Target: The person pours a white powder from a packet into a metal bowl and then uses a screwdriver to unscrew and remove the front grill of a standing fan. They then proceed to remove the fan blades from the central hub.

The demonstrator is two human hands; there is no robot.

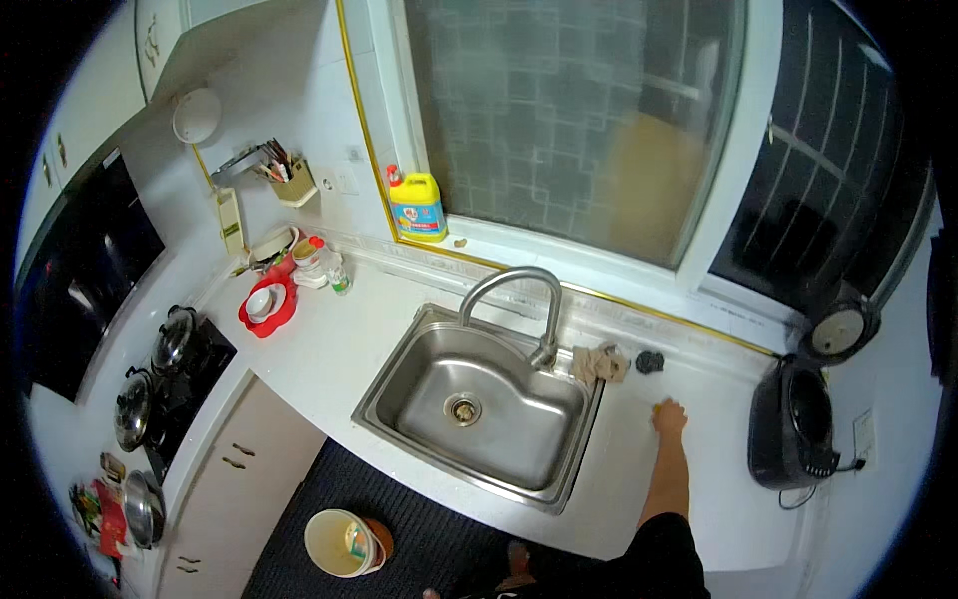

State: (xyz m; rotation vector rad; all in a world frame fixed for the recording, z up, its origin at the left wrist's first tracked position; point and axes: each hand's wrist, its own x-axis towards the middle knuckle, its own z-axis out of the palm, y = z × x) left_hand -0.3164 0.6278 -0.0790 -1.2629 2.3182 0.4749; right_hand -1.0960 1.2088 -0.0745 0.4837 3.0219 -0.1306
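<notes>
My right arm, in a black sleeve, reaches over the white countertop (619,469) to the right of the sink. Down on the counter surface is my right hand (671,419), its fingers drawn together; a small yellowish bit shows at its edge, too little to name. Just beyond it lie a dark crumpled scrubber-like lump (650,361) and a crumpled tan cloth (601,363) by the sink's corner. A small skin-coloured patch touches the lower edge of the picture; whether it is my left hand or a foot, I cannot tell.
A steel sink (479,464) with an arched faucet (549,319) sits mid-counter. An open black rice cooker (793,424) stands right. A yellow jug (419,208) is on the windowsill, red dish with bowls (267,307) left, pots (135,409) on the stove, bucket (334,544) below.
</notes>
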